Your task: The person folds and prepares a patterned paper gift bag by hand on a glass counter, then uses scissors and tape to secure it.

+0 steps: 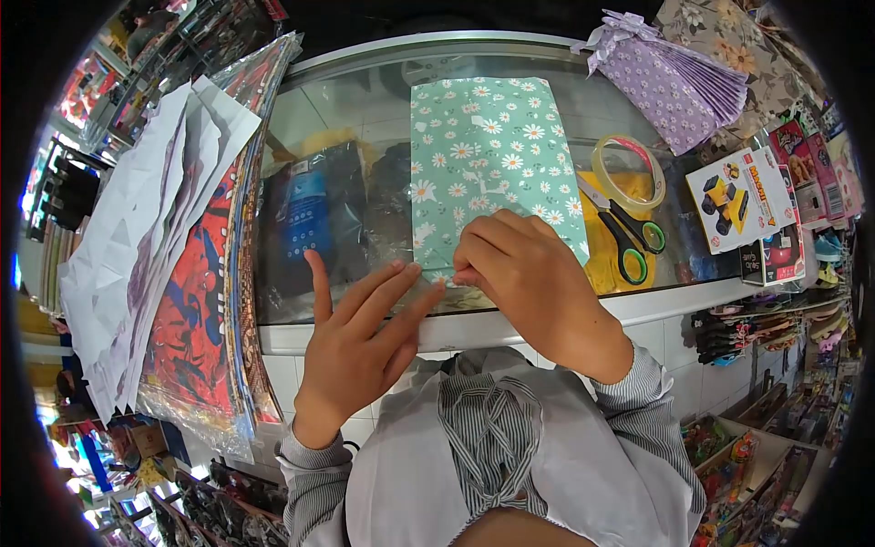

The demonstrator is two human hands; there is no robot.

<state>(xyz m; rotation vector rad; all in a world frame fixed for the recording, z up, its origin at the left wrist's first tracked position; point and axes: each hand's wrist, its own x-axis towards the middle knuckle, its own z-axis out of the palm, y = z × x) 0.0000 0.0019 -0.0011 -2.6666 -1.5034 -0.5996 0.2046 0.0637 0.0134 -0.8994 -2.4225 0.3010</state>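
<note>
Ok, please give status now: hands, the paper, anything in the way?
Left hand flat, pressing near edge of green daisy paper. Right hand pinching same edge. Scissors and tape roll lie to the right, apart.

Near edge of the green daisy paper concealed beneath the right grip and the fingers of the left grip; right fingertips curled under, so whether they pinch the paper cannot be determined; goods beneath the glass table obscured by reflections, not identifiable; printed sheets partly covered by white sheets; lettering on the toy box too small to read; shelf goods at right blurred, cut by the dark lens rim.
</note>
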